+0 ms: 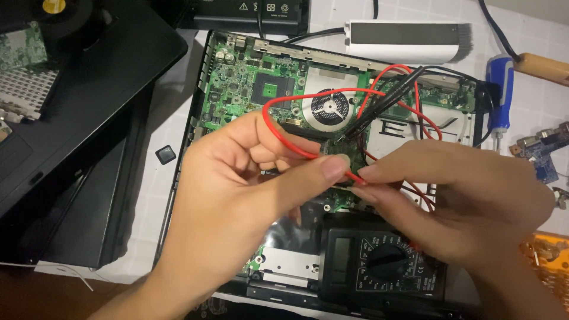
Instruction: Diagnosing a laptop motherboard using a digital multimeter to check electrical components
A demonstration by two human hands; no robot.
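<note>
Blank grey multimeter screen (342,253) at bottom centre, white-symbol label on black adapter (261,8) at top

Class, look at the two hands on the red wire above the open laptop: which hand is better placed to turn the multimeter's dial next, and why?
Probably the right hand. It hovers directly over the multimeter, close to the dial. The left hand sits further left, and its fingers pinch the red wire.

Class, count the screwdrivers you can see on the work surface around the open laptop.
1: a blue-handled screwdriver lies at the right edge of the laptop's green circuit board. Others may be hidden outside the view.
</note>
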